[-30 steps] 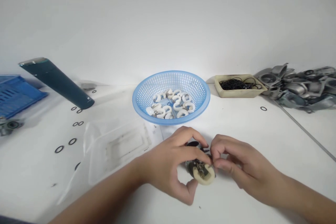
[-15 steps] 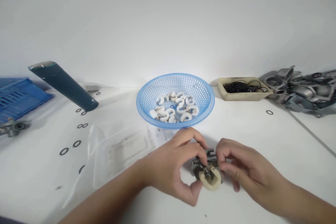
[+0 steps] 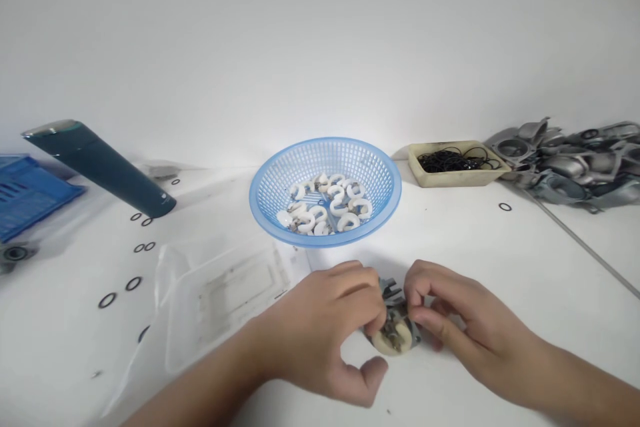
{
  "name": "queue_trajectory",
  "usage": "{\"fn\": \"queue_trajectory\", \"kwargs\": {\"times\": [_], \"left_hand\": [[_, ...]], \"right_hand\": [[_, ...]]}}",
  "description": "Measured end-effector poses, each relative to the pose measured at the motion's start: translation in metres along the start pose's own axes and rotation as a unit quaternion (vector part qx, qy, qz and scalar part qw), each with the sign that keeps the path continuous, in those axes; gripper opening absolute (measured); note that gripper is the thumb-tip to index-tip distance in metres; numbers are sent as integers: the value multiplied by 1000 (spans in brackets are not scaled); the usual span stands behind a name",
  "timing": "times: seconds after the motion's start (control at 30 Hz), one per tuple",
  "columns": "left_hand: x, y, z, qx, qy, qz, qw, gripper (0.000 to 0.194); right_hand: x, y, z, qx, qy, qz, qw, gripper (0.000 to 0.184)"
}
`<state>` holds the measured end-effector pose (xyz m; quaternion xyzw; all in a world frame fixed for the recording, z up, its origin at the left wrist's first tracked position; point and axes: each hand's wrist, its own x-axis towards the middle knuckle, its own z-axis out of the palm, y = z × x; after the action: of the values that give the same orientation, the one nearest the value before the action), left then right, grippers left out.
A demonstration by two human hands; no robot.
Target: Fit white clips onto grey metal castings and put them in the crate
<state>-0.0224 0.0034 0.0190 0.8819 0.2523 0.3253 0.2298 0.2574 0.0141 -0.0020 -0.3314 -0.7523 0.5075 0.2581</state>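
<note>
A small grey metal carburetor body (image 3: 393, 290) rests on the white table in front of me, with a cream C-shaped float (image 3: 395, 341) on its near side. My left hand (image 3: 333, 327) has curled fingers pressed onto the body and float from the left, its thumb held away from them. From the right, my right hand (image 3: 445, 313) pinches thumb and forefinger together at the carburetor's edge. Whatever lies in that pinch is too small or hidden to name.
A blue basket (image 3: 260, 213) holds several white floats (image 3: 349, 221). Behind right are a cream tray (image 3: 457, 178) of black rubber rings and piled metal bowls (image 3: 565, 163). Leftward lie a clear plastic tray (image 3: 183, 280), loose O-rings (image 3: 107, 300), a dark teal flask (image 3: 110, 167) and a blue crate (image 3: 35, 193).
My left fingers have curled down onto the float and carburetor, covering more of them. My right pinch stays at its edge. The view has shifted slightly.
</note>
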Motion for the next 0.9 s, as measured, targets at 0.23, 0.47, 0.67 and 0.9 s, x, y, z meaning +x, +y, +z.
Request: {"fn": "queue_trajectory", "kwargs": {"times": [0.23, 0.47, 0.67, 0.9], "left_hand": [[-3, -5, 5, 57, 8, -16, 998, 52], [-1, 4, 4, 180, -1, 39, 983, 42], [-2, 10, 4, 217, 11, 52, 975, 35], [-2, 10, 1, 208, 16, 17, 978, 38]], "right_hand": [[3, 1, 1, 21, 1, 4, 1000, 33], [0, 4, 0, 27, -6, 8, 1000, 33], [4, 3, -3, -24, 20, -50, 998, 30], [6, 4, -9, -42, 23, -101, 994, 22]]}}
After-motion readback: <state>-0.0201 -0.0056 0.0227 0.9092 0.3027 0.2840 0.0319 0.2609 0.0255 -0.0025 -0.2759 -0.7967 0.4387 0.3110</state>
